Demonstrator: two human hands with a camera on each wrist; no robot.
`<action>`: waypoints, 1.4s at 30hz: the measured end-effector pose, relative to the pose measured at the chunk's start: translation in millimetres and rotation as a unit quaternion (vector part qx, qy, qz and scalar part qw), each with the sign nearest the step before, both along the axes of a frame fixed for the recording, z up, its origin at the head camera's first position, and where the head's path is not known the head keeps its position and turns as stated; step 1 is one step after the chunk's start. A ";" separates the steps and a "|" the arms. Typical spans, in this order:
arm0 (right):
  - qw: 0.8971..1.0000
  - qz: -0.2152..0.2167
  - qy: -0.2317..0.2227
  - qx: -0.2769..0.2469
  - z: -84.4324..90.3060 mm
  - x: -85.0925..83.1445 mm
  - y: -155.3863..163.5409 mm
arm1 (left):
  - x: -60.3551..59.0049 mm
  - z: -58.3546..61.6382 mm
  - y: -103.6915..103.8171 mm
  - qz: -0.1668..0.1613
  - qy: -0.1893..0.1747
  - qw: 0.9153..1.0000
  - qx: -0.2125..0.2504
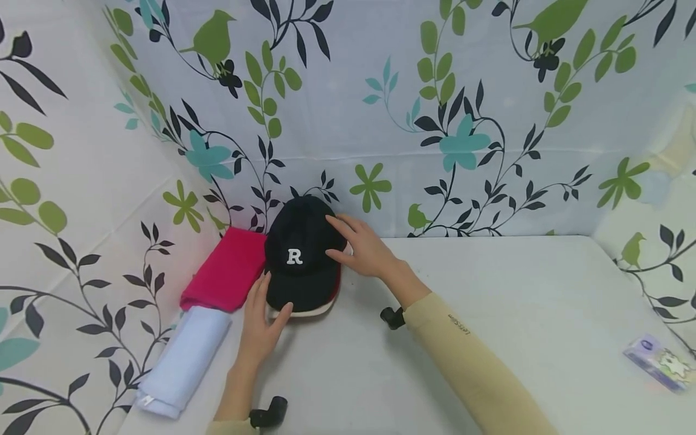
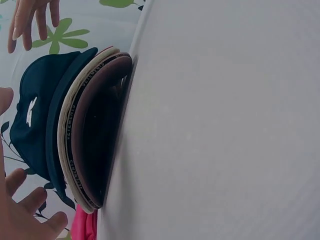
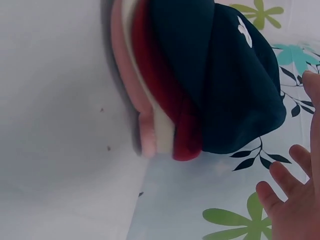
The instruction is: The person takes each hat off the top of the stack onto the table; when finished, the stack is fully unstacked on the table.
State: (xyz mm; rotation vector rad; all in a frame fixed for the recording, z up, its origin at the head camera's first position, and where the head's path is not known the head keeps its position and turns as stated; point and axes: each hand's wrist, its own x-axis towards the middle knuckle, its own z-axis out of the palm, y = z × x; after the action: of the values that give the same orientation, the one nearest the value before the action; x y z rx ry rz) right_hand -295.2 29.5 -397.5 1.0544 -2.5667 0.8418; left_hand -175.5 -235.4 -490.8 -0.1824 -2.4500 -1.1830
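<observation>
Head view: the left hand [image 1: 260,329], fingers straight, touches the brim of the black cap [image 1: 301,257], which tops a stack of caps [image 2: 75,150] on the table [image 1: 522,290]. Beyond, the right hand [image 1: 363,246] rests flat-fingered on the crown's far side. Left of the grip lie a red cloth [image 1: 225,270] and a white cloth [image 1: 185,361].

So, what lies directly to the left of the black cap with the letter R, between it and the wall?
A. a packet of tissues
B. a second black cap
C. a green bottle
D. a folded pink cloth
D: in the head view the folded pink cloth lies against the left side of the black cap, with a folded white cloth nearer the camera.
</observation>
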 end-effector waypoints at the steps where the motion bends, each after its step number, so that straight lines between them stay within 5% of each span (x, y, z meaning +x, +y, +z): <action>1: 1.000 0.001 -0.003 -0.003 1.9 -2.0 -1.8 | -0.9 -0.2 -1.4 0.003 -0.002 1.000 0.004; 10: 0.999 -0.010 -0.053 -0.008 9.0 -19.4 -17.9 | -8.7 2.0 -9.9 0.019 -0.012 0.999 0.031; 20: 0.987 -0.013 -0.143 -0.068 14.9 -37.0 -25.5 | -14.3 5.4 -13.8 0.054 -0.080 0.993 0.071; 36: 0.977 -0.031 -0.185 -0.101 8.1 -45.7 -44.2 | -6.3 9.8 -22.0 0.065 -0.213 0.970 0.095; 42: 0.973 -0.055 -0.199 -0.107 9.9 -50.8 -52.2 | -6.6 11.9 -23.2 0.062 -0.224 0.967 0.100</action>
State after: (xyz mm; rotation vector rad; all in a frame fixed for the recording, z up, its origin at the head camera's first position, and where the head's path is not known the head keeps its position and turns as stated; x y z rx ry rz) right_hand -346.0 -22.7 -387.6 0.7329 -2.7311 1.3825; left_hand -182.1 -258.6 -478.8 0.3299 -2.6385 -1.5375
